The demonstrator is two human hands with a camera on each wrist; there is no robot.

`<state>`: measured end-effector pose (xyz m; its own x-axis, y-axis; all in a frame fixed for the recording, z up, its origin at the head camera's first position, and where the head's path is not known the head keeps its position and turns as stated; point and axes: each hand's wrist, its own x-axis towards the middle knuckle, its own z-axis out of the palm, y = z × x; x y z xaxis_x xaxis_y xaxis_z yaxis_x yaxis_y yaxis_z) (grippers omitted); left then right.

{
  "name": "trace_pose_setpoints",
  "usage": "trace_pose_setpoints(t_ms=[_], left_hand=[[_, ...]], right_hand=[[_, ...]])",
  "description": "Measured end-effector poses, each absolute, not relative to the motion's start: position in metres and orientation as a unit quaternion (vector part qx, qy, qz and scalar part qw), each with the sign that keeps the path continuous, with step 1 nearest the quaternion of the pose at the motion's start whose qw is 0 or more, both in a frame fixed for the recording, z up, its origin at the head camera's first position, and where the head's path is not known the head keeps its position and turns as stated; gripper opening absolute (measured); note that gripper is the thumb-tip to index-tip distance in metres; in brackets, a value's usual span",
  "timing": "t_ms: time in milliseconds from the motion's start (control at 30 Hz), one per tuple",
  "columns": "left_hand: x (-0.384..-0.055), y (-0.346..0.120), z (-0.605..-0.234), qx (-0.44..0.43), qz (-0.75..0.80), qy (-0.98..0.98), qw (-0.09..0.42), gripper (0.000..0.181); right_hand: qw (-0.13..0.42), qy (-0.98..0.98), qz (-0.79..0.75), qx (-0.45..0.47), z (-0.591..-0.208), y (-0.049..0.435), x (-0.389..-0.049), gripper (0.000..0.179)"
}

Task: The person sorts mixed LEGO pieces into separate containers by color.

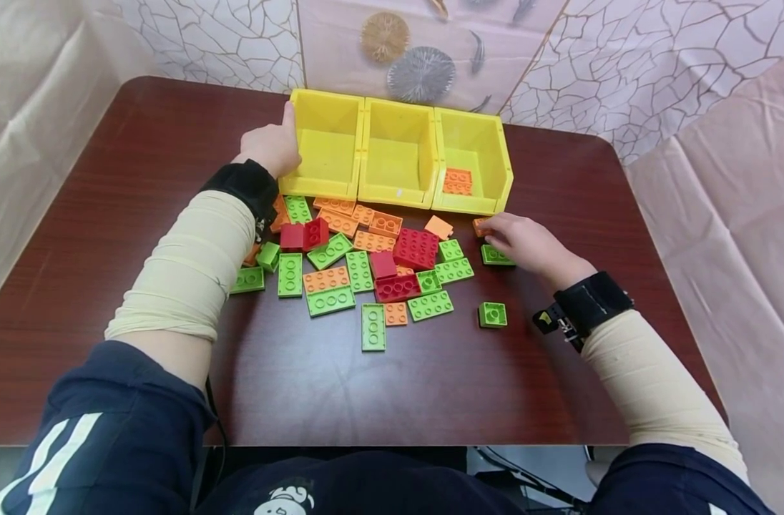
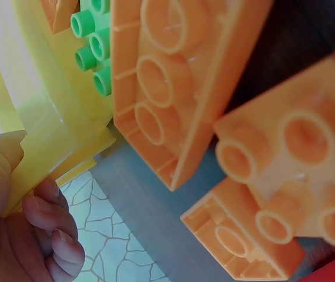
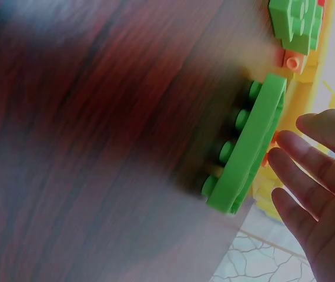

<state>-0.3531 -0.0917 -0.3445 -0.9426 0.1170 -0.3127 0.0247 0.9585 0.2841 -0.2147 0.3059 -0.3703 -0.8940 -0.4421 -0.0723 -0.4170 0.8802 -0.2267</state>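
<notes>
At the left end of a yellow three-compartment bin [image 1: 322,187], my left hand [image 1: 270,149] grips the side wall. The left wrist view shows the thumb over the yellow edge and the fingers [image 2: 53,211] curled below it. My right hand [image 1: 530,247] is by the bin's front right corner, its fingertips touching a small orange brick [image 1: 479,226]. In the right wrist view those fingers [image 3: 300,191] are fairly straight and loosely spread, and a green brick [image 3: 247,153] mostly hides the orange one. An orange brick [image 1: 458,182] lies in the right compartment.
Green, orange and red bricks [image 1: 416,248] are heaped in front of the bin, some tight against it. A square green brick [image 1: 492,315] stands apart on the right of the dark wooden table [image 1: 430,393]. Patterned cloth [image 1: 224,43] hangs behind the table.
</notes>
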Motion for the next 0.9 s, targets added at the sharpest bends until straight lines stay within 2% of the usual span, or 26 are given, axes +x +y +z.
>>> trace_pose_setpoints(t_ms=[300,667,900], left_hand=[[-0.354,-0.092,-0.345,0.039,0.134,0.977,0.163,0.082],[-0.354,-0.092,-0.342,0.053,0.119,0.979,0.157,0.084],[-0.353,-0.092,-0.342,0.053,0.119,0.978,0.161,0.083]], right_hand=[[0.049,0.967,-0.085,-0.235,-0.368,0.298,-0.220,0.028],[0.062,0.961,-0.072,-0.261,-0.371,0.295,-0.225,0.038],[0.067,0.960,-0.059,-0.265,-0.374,0.292,-0.226,0.038]])
